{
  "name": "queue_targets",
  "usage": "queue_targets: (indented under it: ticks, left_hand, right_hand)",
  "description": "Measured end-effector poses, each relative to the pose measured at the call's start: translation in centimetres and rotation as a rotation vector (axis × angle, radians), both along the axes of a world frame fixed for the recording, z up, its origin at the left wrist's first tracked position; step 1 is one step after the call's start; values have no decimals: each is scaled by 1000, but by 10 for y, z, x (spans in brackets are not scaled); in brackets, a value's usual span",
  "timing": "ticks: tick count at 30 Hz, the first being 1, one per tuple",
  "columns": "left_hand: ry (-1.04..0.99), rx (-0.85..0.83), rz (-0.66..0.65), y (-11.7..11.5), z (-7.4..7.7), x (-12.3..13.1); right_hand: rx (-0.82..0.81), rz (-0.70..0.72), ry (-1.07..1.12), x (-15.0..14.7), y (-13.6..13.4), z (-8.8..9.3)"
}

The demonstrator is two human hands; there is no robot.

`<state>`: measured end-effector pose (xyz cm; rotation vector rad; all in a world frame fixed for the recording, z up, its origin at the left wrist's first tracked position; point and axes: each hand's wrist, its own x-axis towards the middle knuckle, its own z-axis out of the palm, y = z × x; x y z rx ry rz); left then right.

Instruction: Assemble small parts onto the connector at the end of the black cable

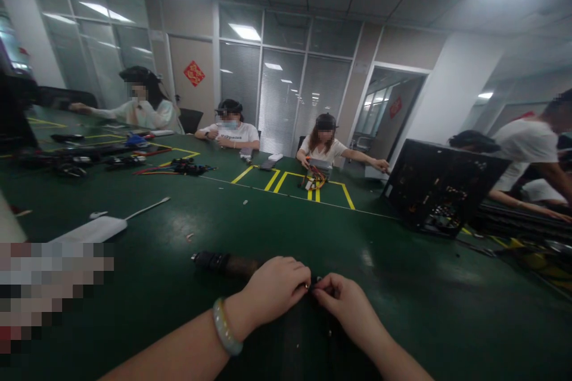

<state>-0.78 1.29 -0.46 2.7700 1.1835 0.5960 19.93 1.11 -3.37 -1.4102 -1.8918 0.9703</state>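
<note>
My left hand (277,283), with a pale bangle (227,327) at the wrist, is closed in a pinch over the green table. Close beside it, my right hand (342,297) also pinches, thumb against forefinger. The fingertips of both hands nearly meet around something small and dark that is too hidden to name. Behind my left hand lies a dark, cylindrical tool with a metal tip (217,261), like an electric screwdriver. Its right end is covered by the hand. A few tiny bits show on the dark surface below my right hand.
A white power strip (92,231) lies at the left. Cables and dark parts (183,166) are spread farther back. An open black computer case (444,187) stands at the right. Across the green table (268,220), a person handles a power supply (318,172) with coloured wires; other people sit nearby.
</note>
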Motion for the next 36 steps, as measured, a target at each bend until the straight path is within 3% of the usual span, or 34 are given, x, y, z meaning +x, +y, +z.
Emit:
queue_targets:
  ticks: [17,36]
  left_hand:
    - [-55,1,-35,3,-6,0]
    - [-15,8,-82,5,4,-4]
  right_hand:
    - [-19,31,-74,-3,-7,14]
    - [17,8,-83,-5,-8,11]
